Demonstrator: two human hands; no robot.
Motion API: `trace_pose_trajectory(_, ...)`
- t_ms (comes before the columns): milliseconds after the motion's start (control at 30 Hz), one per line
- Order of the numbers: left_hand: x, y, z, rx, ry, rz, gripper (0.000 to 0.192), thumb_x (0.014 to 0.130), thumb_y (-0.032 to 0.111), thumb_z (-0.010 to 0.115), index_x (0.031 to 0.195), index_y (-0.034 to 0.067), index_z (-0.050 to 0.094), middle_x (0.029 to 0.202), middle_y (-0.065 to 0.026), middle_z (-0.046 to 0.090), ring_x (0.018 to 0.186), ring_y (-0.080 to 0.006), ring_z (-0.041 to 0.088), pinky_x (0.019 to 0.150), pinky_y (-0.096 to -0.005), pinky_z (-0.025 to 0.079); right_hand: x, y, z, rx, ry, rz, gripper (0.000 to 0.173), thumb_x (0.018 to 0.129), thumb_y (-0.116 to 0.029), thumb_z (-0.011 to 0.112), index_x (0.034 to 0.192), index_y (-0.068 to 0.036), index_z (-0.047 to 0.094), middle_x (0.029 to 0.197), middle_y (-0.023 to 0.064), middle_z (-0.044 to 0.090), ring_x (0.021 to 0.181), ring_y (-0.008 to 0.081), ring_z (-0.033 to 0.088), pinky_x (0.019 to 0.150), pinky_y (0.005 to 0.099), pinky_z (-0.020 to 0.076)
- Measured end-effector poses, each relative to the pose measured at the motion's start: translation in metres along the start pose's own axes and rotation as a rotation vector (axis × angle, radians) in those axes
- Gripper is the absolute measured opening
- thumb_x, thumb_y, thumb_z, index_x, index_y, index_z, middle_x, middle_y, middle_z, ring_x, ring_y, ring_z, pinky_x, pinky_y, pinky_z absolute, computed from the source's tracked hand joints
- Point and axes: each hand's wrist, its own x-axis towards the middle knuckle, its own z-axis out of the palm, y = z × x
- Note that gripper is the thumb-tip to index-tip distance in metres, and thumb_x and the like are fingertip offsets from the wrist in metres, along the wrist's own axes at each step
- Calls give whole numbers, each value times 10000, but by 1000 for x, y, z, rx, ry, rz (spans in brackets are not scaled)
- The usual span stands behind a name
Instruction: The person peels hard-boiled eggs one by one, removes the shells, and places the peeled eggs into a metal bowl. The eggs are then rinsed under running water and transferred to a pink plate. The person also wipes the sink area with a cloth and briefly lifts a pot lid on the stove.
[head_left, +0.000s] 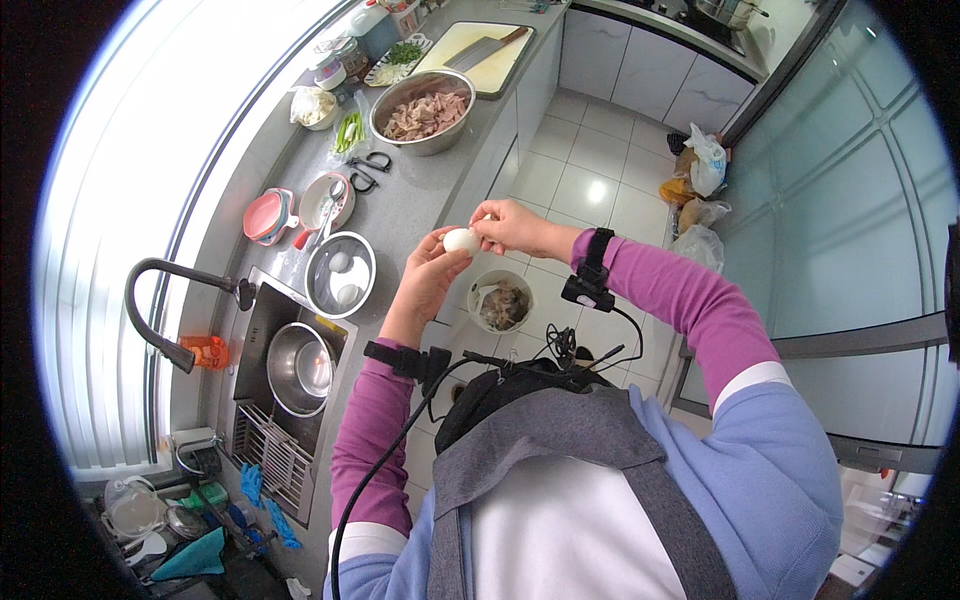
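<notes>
A white egg (462, 241) is held in the fingers of my left hand (429, 281), above the floor just off the counter's front edge. The fingertips of my right hand (514, 227) pinch at the egg's right end. A small white bit shows by the right fingers, too small to identify. Beneath my hands on the floor stands a white bin (474, 309) with scraps inside. To the left, on the counter, two more white eggs (343, 277) lie in a stainless steel bowl (367, 255).
Left is a sink (251, 360) with a faucet (142, 300) and nested metal bowls (281, 367). Farther along the grey counter (412, 184) are a handled bowl (307, 202), scissors (366, 171), a bowl of sliced meat (427, 116), and a cleaver (476, 52) on a cutting board (517, 56).
</notes>
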Motion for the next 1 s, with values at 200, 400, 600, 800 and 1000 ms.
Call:
trace_pose_trajectory(200,3,1,-3,-155,20,-38,305,921,93,561,1204,4,491,1129,-113,574,1014,-195,596,895,-301,504,1,0,-2,144,-26,14,172,898,-156,576,958,5,567,773,56,602,621,92,568,497,210,446)
trace_pose_trajectory(400,4,-3,-4,-195,20,15,257,919,59,536,1167,9,489,1120,-118,566,1038,-220,586,928,-343,489,-2,-6,0,206,6,112,166,896,-168,586,946,-13,552,763,62,600,583,100,538,514,218,445)
trace_pose_trajectory(600,6,-7,-8,-203,17,44,236,903,12,520,1136,11,489,1128,-124,556,1060,-235,575,944,-351,479,5,2,-1,130,-18,63,156,877,-136,567,962,-8,544,771,87,619,616,111,566,530,230,460)
trace_pose_trajectory(800,6,-10,-8,-200,17,57,264,907,25,525,1165,0,474,1158,-140,540,1072,-252,571,947,-352,482,8,5,-1,53,12,37,161,865,-114,563,990,-13,549,802,91,629,619,101,563,531,219,453)
trace_pose_trajectory(1000,3,-6,-6,-306,13,27,300,971,173,483,1202,-19,464,1162,-159,546,1116,-301,562,981,-370,479,5,-2,-7,171,-51,107,169,860,-107,566,995,-6,552,772,74,611,598,102,549,519,211,447)
